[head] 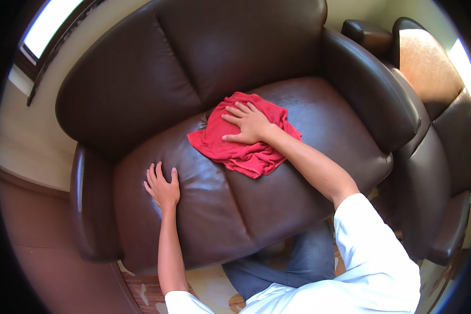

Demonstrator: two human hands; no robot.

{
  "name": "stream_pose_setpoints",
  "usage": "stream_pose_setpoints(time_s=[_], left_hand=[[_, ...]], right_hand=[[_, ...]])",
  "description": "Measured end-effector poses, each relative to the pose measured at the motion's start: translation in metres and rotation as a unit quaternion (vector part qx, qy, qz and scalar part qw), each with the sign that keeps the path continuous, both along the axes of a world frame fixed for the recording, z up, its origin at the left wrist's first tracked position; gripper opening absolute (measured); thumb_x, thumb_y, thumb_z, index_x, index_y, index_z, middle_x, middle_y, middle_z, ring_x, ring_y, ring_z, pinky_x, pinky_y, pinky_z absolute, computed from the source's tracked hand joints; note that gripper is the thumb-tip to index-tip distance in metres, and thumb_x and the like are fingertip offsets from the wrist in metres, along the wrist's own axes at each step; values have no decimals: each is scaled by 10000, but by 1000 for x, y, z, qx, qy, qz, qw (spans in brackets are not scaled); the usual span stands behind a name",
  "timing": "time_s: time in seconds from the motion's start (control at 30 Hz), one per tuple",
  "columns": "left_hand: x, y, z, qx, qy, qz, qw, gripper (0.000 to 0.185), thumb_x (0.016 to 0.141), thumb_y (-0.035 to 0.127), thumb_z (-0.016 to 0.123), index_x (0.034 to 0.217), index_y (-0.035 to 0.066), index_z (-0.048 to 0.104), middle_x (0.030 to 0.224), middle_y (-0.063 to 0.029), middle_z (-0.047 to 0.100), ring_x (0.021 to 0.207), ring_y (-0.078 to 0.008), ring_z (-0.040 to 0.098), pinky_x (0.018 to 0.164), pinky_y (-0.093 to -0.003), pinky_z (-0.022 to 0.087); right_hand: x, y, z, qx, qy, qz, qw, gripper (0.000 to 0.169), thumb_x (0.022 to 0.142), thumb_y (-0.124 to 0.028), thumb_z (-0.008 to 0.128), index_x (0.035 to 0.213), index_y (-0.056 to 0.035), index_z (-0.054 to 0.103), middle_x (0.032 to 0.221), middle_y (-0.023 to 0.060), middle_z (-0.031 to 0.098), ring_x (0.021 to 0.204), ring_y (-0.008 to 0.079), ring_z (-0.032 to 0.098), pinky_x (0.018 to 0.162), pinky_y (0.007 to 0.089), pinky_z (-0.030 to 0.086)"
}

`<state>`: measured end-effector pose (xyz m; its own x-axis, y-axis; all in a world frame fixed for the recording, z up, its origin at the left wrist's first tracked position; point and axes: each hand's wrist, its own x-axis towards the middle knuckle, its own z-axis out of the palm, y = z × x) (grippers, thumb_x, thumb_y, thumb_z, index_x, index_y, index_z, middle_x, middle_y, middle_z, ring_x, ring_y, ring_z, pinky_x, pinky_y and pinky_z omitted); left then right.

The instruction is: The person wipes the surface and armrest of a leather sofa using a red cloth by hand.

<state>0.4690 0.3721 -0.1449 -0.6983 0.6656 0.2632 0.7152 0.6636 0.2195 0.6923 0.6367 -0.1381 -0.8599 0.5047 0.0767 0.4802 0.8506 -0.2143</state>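
A crumpled red cloth [219, 135] lies on the seat of a dark brown leather sofa [204, 219], across the seam near the backrest. My right hand [249, 123] rests flat on top of the cloth with its fingers spread, pressing it against the seat rather than gripping it. Farther left, my left hand [163, 186] leans palm down on the bare leather, fingers apart and holding nothing. Small creases show in the seat between the two hands.
The sofa's padded armrests [371, 86] rise at both ends of the seat. A second brown leather sofa [420, 172] stands close on the right, partly sunlit. A window [49, 27] is at the upper left. Patterned flooring [216, 288] shows below the seat.
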Motion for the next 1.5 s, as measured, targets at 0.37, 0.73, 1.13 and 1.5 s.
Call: stream_pose_setpoints(time_s=[0.37,0.73,1.13,1.5], left_hand=[[-1,-1,-5,19,-8,-10,1000,557,930,446,574,1372,113,522,1497,-108,422,1422,-288,329,1175,-525,166],[0,3,-3,32,0,-11,999,550,915,437,592,1358,116,534,1486,-96,438,1409,-280,349,1166,-528,188],[-5,2,-11,31,29,1,999,539,912,478,574,1341,154,544,1458,-67,460,1386,-247,376,1153,-542,219],[1,10,-10,9,37,24,999,558,913,486,559,1362,157,526,1481,-82,445,1400,-279,366,1157,-555,221]], right_hand=[[109,129,2,-41,-3,-283,958,998,818,-826,401,1507,-104,363,1596,148,258,1495,305,174,1216,464,122],[225,165,-17,-105,24,-452,886,1073,785,-844,437,1537,-93,290,1610,162,209,1495,301,181,1215,395,164],[348,23,-24,-49,63,-476,876,1010,824,-789,469,1500,-48,349,1559,199,311,1452,331,283,1189,407,245],[365,-143,-51,154,110,-495,848,972,810,-605,660,1507,-28,303,1543,270,275,1431,453,251,1161,536,235]])
